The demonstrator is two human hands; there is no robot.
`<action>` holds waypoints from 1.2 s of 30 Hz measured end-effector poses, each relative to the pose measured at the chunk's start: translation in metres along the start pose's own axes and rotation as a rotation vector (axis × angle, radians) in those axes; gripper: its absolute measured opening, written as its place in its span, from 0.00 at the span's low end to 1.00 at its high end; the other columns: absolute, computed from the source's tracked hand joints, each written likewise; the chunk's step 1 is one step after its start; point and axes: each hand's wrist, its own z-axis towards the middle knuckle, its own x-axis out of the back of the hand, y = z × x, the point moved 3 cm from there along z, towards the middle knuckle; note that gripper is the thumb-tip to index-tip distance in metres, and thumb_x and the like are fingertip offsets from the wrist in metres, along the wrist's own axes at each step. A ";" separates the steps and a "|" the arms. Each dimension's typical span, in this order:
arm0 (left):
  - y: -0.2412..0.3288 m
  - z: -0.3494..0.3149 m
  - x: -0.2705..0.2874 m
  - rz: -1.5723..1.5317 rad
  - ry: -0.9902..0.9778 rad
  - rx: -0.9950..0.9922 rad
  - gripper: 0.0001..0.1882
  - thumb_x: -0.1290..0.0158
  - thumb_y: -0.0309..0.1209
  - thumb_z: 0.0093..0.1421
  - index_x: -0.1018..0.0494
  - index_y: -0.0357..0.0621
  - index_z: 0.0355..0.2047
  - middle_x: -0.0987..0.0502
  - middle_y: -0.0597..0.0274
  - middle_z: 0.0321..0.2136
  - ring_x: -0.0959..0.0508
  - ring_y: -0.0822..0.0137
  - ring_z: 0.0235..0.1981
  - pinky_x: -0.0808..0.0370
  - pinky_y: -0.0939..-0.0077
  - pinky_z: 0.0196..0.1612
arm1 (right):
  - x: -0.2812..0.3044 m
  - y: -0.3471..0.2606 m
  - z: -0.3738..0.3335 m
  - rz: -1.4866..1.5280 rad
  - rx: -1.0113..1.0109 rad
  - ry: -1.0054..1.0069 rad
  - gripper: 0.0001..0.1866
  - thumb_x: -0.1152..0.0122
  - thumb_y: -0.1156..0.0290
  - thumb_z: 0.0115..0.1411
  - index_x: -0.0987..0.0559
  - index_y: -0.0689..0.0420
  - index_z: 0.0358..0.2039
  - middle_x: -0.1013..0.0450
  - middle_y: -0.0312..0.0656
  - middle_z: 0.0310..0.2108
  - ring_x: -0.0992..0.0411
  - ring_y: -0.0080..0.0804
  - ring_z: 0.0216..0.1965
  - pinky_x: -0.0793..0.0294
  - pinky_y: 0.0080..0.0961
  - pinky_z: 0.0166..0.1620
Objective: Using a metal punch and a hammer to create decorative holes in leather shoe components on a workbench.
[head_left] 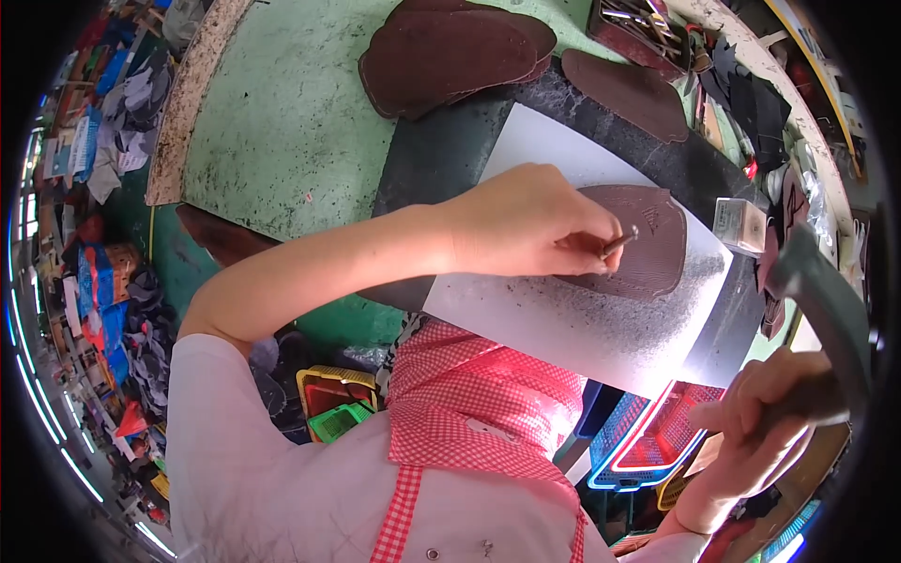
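My left hand (535,223) is closed round a thin metal punch (621,241), held slanted over a dark brown leather piece (648,258). The punch's lower end is hidden by my fingers. Fine lines and a small cut pattern mark the leather, which lies on a white sheet (554,324) scattered with dark specks. Off to the right, my right hand (751,427) grips the handle of a grey hammer (826,291), raised beside the sheet and apart from the punch.
A black mat (427,174) lies beneath the sheet on the green table (282,122). Beyond are stacked brown leather pieces (450,52), another single leather piece (629,94) and a tool box (638,33). A small clear box (740,225) stands right; plastic baskets (624,441) sit below the table edge.
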 end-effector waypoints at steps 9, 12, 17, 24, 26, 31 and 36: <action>-0.011 -0.005 0.001 -0.061 0.066 -0.049 0.07 0.42 0.37 0.56 0.23 0.51 0.34 0.21 0.67 0.24 0.22 0.59 0.24 0.26 0.72 0.27 | -0.017 -0.001 0.023 -0.025 -0.414 -0.133 0.17 0.44 0.59 0.60 0.26 0.64 0.34 0.33 0.39 0.19 0.34 0.22 0.25 0.36 0.20 0.33; -0.007 -0.006 0.007 -0.057 0.036 -0.031 0.07 0.42 0.36 0.56 0.23 0.50 0.32 0.21 0.67 0.26 0.20 0.62 0.26 0.26 0.75 0.29 | -0.002 -0.017 0.029 0.005 -0.691 -0.646 0.09 0.37 0.68 0.52 0.21 0.62 0.27 0.26 0.45 0.25 0.27 0.30 0.34 0.29 0.28 0.45; 0.000 -0.014 0.008 0.240 -0.064 0.004 0.06 0.42 0.32 0.56 0.23 0.45 0.32 0.20 0.65 0.28 0.18 0.68 0.29 0.25 0.80 0.33 | -0.050 0.024 0.005 -0.362 -0.287 0.252 0.21 0.46 0.62 0.63 0.34 0.64 0.50 0.34 0.34 0.24 0.37 0.20 0.25 0.37 0.20 0.31; -0.003 -0.007 0.009 0.105 -0.040 -0.067 0.05 0.43 0.32 0.56 0.23 0.47 0.33 0.20 0.65 0.26 0.19 0.65 0.27 0.25 0.78 0.31 | -0.025 -0.008 0.025 0.283 -0.382 -0.412 0.05 0.46 0.82 0.56 0.22 0.66 0.31 0.24 0.44 0.29 0.26 0.32 0.35 0.28 0.28 0.45; -0.003 -0.016 0.009 0.246 -0.018 -0.085 0.05 0.43 0.32 0.56 0.23 0.48 0.33 0.20 0.65 0.26 0.20 0.64 0.27 0.25 0.77 0.30 | -0.063 0.007 0.010 -0.884 -0.066 0.229 0.07 0.48 0.77 0.60 0.24 0.67 0.37 0.26 0.43 0.28 0.29 0.30 0.31 0.30 0.28 0.41; -0.006 -0.012 0.016 -0.021 -0.067 0.006 0.06 0.43 0.30 0.57 0.23 0.43 0.34 0.19 0.65 0.28 0.19 0.65 0.28 0.24 0.79 0.34 | -0.011 0.026 0.001 -0.096 -0.088 0.058 0.29 0.52 0.43 0.63 0.31 0.64 0.32 0.40 0.35 0.15 0.43 0.18 0.12 0.40 0.14 0.15; -0.002 -0.007 0.019 0.029 -0.111 -0.042 0.06 0.43 0.31 0.57 0.24 0.42 0.33 0.19 0.65 0.29 0.18 0.65 0.28 0.23 0.80 0.35 | -0.021 -0.002 0.001 -0.022 -0.246 -0.002 0.04 0.42 0.78 0.55 0.24 0.65 0.31 0.27 0.44 0.28 0.29 0.29 0.33 0.29 0.26 0.41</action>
